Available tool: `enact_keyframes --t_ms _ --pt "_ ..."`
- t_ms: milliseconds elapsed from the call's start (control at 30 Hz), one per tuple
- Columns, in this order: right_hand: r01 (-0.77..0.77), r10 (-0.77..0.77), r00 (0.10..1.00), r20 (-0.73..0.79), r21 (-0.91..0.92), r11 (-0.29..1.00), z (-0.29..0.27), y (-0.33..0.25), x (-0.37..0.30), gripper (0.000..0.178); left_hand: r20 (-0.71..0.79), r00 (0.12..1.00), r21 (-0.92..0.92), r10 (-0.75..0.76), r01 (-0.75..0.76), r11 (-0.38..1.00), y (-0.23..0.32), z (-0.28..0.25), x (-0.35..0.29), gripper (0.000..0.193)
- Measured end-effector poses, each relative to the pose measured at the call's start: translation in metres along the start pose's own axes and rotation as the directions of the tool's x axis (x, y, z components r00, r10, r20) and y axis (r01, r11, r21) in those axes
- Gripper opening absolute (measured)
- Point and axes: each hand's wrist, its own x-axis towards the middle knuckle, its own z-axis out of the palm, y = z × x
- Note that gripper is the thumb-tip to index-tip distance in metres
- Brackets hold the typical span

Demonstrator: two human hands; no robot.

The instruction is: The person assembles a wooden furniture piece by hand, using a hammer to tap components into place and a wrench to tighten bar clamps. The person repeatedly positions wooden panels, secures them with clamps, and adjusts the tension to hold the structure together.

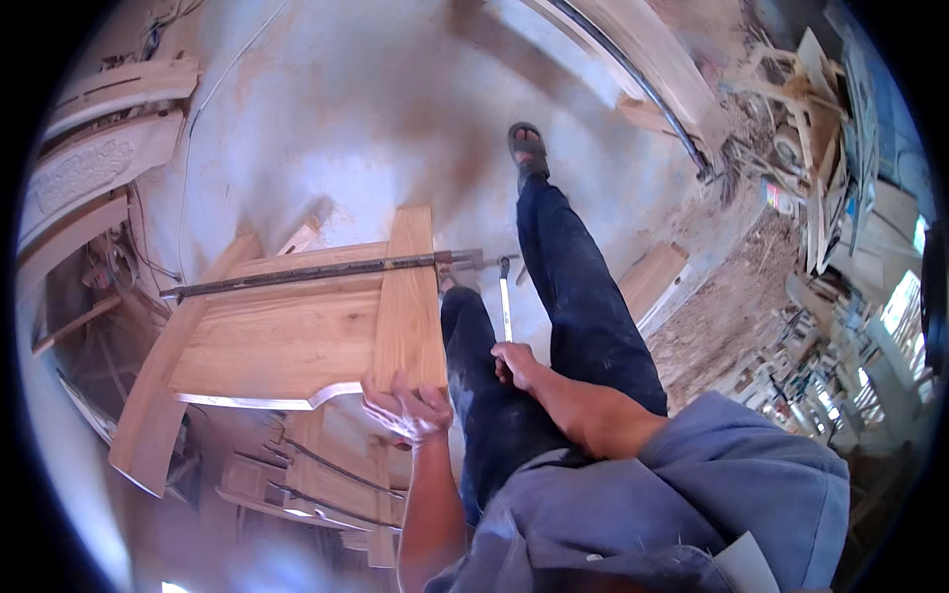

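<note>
A pale wooden panel (287, 336), with a broad upright board (403, 296) at its right end and a curved board (163, 395) at its left, lies to my left. A long metal bar clamp (326, 275) spans it, and its screw end sticks out to the right. My left hand (410, 410) grips the near end of the upright board, fingers spread over its edge. My right hand (514, 364) is closed round the lower end of a silvery wrench (505, 306). The wrench's head is at the clamp's screw end; how they engage is too small to tell.
Below the panel are more wooden pieces (336, 465) with clamps across them. Carved boards (94, 163) stand at the far left. Scrap wood (811, 148) and sawdust (707, 326) spread along the right. A long dark pipe (643, 84) lies at the upper right.
</note>
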Motion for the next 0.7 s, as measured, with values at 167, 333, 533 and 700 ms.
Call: enact_keyframes --t_ms 167,333,533,700 --pt "-0.062 0.062 0.993 0.105 0.0 0.998 -0.001 -0.003 -0.035 0.014 0.045 0.962 0.001 -0.269 0.269 0.963 0.008 -0.008 -0.015 0.038" --pt "-0.113 0.115 0.992 0.05 -0.044 0.993 0.0 -0.026 -0.026 0.021 0.007 0.995 0.074 -0.096 0.096 0.993 0.008 0.007 0.003 0.042" --pt "-0.179 0.182 0.983 0.017 -0.119 0.977 0.003 -0.033 -0.017 0.043 0.003 0.982 0.074 -0.19 0.189 0.979 0.015 0.004 0.014 0.052" --pt "-0.152 0.162 0.982 0.097 -0.106 0.983 0.0 -0.028 -0.024 0.039 -0.278 0.612 0.073 -0.74 0.782 0.619 0.041 0.019 0.03 0.058"
